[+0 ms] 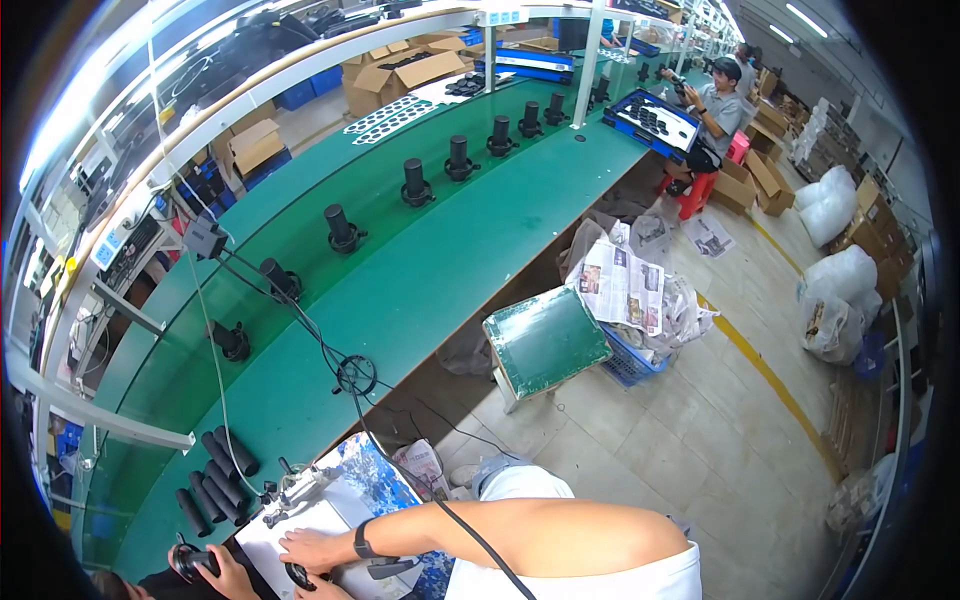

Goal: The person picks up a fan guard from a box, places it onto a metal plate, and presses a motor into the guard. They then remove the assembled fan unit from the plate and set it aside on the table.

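My right arm, with a black wristband, reaches in from the lower right. My right hand [312, 549] bends its fingers over a black ring-shaped part [299, 576] above a white work surface. My left hand [322, 590], mostly cut off by the lower edge, has its fingers on the same part. Just beyond the hands stands a silver metal clamp fixture [292, 492] on the white surface. Several black tubes [222, 478] lie side by side to its left. At the lower left, another hand [230, 576], seemingly a dark-clothed co-worker's, holds a black round part [190, 560].
A green conveyor [440, 240] carries several upright black cylinders [413, 178] on round bases. A cable bundle [355, 374] hangs over the bench. A green-topped stool [545, 340] and a blue basket [632, 362] with newspapers stand right. A seated co-worker [715, 110] handles something farther off.
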A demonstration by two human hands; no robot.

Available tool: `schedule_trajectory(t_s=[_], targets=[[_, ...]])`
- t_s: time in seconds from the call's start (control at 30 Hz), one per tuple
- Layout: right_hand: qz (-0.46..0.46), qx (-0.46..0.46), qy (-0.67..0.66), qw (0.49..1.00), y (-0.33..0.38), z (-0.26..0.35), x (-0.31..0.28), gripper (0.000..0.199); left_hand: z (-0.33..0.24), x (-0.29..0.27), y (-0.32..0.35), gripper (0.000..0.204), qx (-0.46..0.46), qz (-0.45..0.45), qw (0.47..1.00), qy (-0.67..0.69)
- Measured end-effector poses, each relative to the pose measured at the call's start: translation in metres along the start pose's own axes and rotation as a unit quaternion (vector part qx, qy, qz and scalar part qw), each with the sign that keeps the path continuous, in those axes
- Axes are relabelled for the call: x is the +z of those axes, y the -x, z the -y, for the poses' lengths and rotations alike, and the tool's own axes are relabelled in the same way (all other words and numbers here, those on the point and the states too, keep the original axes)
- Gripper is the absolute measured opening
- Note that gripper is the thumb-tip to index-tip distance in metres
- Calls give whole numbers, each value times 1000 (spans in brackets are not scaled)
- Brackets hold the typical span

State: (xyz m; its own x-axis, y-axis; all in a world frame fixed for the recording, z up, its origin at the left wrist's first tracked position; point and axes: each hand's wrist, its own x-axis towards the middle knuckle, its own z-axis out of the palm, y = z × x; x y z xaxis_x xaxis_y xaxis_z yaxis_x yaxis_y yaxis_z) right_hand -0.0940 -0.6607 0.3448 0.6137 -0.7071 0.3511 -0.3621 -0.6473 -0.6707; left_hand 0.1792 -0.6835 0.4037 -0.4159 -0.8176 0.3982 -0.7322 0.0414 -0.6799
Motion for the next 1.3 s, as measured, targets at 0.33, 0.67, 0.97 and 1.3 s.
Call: schedule_trajectory(t_s=[0.33, 0.67, 0.97, 1.3], targets=[[25, -38, 54, 998, -18, -6, 6, 30, 11, 25, -1, 21, 5, -10, 999, -33], [19, -86, -4, 996, -5, -27, 13, 48, 7, 41, -15, 24, 31, -15, 998, -54], [-49, -47, 4, 998, 21, -22, 10, 54, 7, 50, -16, 27, 47, -15, 996, -72], [39, -82, 37, 995, 27, -25, 0, 68, 10, 50, 10, 30, 41, -3, 994, -106]])
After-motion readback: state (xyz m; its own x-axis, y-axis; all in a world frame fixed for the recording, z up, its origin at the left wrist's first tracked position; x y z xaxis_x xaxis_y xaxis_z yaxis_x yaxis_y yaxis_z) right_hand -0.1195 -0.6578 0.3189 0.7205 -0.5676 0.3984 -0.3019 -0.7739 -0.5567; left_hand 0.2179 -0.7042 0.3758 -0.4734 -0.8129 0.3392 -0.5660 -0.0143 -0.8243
